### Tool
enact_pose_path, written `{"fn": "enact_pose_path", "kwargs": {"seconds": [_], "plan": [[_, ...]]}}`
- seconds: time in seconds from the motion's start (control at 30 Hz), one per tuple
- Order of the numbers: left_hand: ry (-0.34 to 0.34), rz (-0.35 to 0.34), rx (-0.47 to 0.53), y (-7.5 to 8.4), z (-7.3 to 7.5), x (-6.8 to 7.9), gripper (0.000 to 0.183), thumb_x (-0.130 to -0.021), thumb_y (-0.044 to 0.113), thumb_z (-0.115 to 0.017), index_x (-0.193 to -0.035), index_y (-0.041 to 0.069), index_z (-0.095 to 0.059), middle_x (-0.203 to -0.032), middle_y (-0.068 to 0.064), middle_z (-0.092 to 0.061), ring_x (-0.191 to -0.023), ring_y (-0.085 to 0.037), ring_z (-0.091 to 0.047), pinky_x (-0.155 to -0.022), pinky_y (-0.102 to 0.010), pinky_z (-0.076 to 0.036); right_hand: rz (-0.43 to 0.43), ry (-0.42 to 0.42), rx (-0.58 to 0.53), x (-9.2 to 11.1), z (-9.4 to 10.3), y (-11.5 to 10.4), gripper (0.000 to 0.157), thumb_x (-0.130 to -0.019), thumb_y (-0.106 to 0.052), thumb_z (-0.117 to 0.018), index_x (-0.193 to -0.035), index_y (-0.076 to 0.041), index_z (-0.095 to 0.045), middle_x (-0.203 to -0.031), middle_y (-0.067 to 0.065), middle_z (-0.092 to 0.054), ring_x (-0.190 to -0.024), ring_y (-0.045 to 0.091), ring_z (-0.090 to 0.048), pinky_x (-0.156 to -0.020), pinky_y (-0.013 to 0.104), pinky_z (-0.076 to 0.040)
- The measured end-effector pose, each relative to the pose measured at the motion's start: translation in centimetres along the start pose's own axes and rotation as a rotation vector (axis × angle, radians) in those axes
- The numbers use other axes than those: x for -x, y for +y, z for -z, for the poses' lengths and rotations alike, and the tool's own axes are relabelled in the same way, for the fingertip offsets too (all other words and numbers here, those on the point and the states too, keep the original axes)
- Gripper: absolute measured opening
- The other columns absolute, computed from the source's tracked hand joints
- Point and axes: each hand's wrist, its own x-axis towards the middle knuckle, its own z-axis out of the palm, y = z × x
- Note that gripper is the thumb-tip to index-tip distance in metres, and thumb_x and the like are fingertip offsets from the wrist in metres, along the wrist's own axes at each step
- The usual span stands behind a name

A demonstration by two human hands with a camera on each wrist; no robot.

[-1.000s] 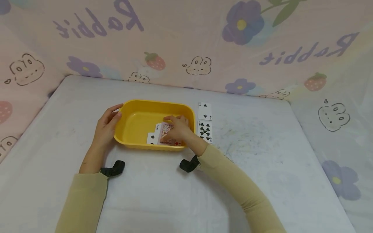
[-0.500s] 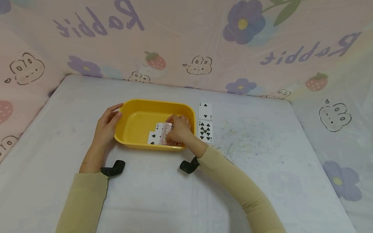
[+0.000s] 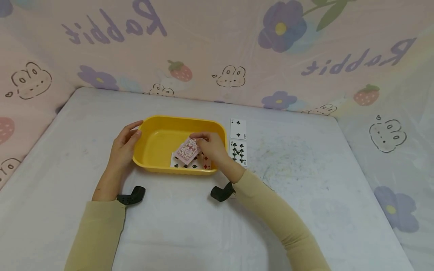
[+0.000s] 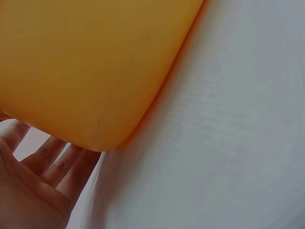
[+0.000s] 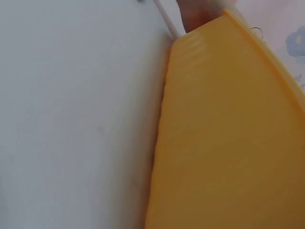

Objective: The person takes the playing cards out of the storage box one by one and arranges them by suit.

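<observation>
- Printed fabric (image 3: 200,45) with rabbits, flowers and strawberries rises behind a white-covered table (image 3: 176,226).
- One yellow tray (image 3: 183,171) sits on it; probably light, stiff plastic, best held by the rim.
- Two hands: the left hand (image 3: 125,145) lays fairly straight fingers against the tray's left end; the right hand (image 3: 213,148) is over the tray's right part, in a narrow pinch on a patterned card.
- Two black wrist devices, one near each cuff: left device (image 3: 136,195), right device (image 3: 222,192).
- Two face-up cards lie just right of the tray: two of clubs (image 3: 238,130), nine of clubs (image 3: 238,153).
- Patterned card (image 3: 188,150), back up, tilted above other cards inside the tray; one or several layers, I cannot tell. Likely light, bendy, slippery, easily creased; take it by an edge or corner.
- Beneath, spade faces (image 3: 176,165) and a red diamond card (image 3: 206,162) show; overlap prevents a full count.
</observation>
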Motion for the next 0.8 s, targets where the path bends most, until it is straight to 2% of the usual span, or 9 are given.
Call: {"fn": "enact_pose_path", "kwargs": {"seconds": [0.07,0.13,0.23,0.33,0.4,0.47,0.53,0.63,0.8], "plan": [[0.0,0.003,-0.002,0.0,0.01,0.01,0.043,-0.101,0.041,-0.04,-0.143,0.03,-0.044,-0.136,-0.013,-0.048,-0.112,-0.013,-0.047,-0.093,-0.021,-0.043,-0.016,-0.011,-0.067,-0.03,0.09,0.01,0.032,-0.097,-0.011,-0.044,-0.117,-0.014,-0.069,-0.128,0.006,-0.059,-0.056,0.012,-0.043,-0.049,0.02,-0.038],[-0.001,0.005,-0.006,0.0,0.03,0.01,0.043,-0.101,0.041,-0.04,-0.143,0.03,-0.044,-0.137,-0.013,-0.047,-0.112,-0.014,-0.047,-0.094,-0.022,-0.043,-0.013,-0.023,-0.117,-0.06,0.2,0.05,0.037,-0.093,-0.006,-0.044,-0.122,-0.014,-0.066,-0.132,0.006,-0.056,-0.053,0.012,-0.039,-0.046,0.019,-0.033],[-0.001,0.003,-0.008,-0.04,0.05,0.01,0.044,-0.101,0.042,-0.04,-0.143,0.03,-0.044,-0.136,-0.013,-0.047,-0.113,-0.014,-0.046,-0.094,-0.022,-0.043,-0.006,-0.045,-0.132,-0.14,0.27,0.06,0.046,-0.084,0.002,-0.051,-0.125,-0.013,-0.064,-0.132,0.006,-0.056,-0.065,0.011,-0.046,-0.05,0.018,-0.034],[0.0,0.001,-0.009,-0.07,0.06,-0.01,0.044,-0.101,0.042,-0.04,-0.143,0.03,-0.044,-0.137,-0.013,-0.047,-0.112,-0.014,-0.046,-0.094,-0.023,-0.043,0.011,-0.065,-0.114,-0.17,0.26,0.04,0.051,-0.078,0.005,-0.061,-0.126,-0.011,-0.063,-0.13,0.007,-0.058,-0.089,0.015,-0.054,-0.065,0.018,-0.044],[0.0,0.001,-0.009,-0.1,0.07,-0.02,0.044,-0.101,0.042,-0.04,-0.143,0.03,-0.044,-0.137,-0.013,-0.047,-0.112,-0.013,-0.046,-0.095,-0.023,-0.043,0.02,-0.074,-0.114,-0.17,0.22,0.02,0.047,-0.08,0.002,-0.066,-0.126,-0.01,-0.063,-0.128,0.008,-0.059,-0.101,0.017,-0.054,-0.079,0.02,-0.047],[-0.001,0.001,-0.011,-0.11,0.09,-0.03,0.044,-0.101,0.042,-0.04,-0.143,0.03,-0.044,-0.137,-0.012,-0.047,-0.112,-0.011,-0.046,-0.097,-0.025,-0.043,0.026,-0.076,-0.122,-0.11,0.2,0.0,0.039,-0.086,-0.005,-0.067,-0.124,-0.009,-0.064,-0.124,0.008,-0.061,-0.102,0.017,-0.056,-0.084,0.022,-0.048],[-0.003,-0.001,-0.013,-0.13,0.09,-0.04,0.044,-0.101,0.042,-0.04,-0.143,0.03,-0.044,-0.138,-0.012,-0.047,-0.112,-0.011,-0.046,-0.098,-0.026,-0.043,0.025,-0.073,-0.132,-0.1,0.18,0.02,0.031,-0.09,-0.014,-0.066,-0.12,-0.009,-0.066,-0.116,0.007,-0.063,-0.096,0.017,-0.056,-0.082,0.025,-0.049],[-0.003,-0.006,-0.014,-0.15,0.09,-0.06,0.044,-0.101,0.042,-0.04,-0.143,0.03,-0.044,-0.137,-0.013,-0.047,-0.111,-0.01,-0.046,-0.097,-0.025,-0.043,0.006,-0.048,-0.125,-0.05,0.18,0.02,0.029,-0.09,-0.025,-0.067,-0.115,-0.01,-0.068,-0.102,0.003,-0.062,-0.087,0.014,-0.053,-0.075,0.024,-0.047],[-0.002,-0.011,-0.012,-0.14,0.05,-0.11,0.043,-0.101,0.041,-0.04,-0.143,0.03,-0.044,-0.136,-0.013,-0.048,-0.111,-0.01,-0.046,-0.096,-0.023,-0.043,-0.035,0.009,-0.079,0.0,0.22,-0.02,0.031,-0.088,-0.033,-0.069,-0.111,-0.012,-0.07,-0.095,0.0,-0.057,-0.089,0.015,-0.048,-0.07,0.024,-0.04]]}}
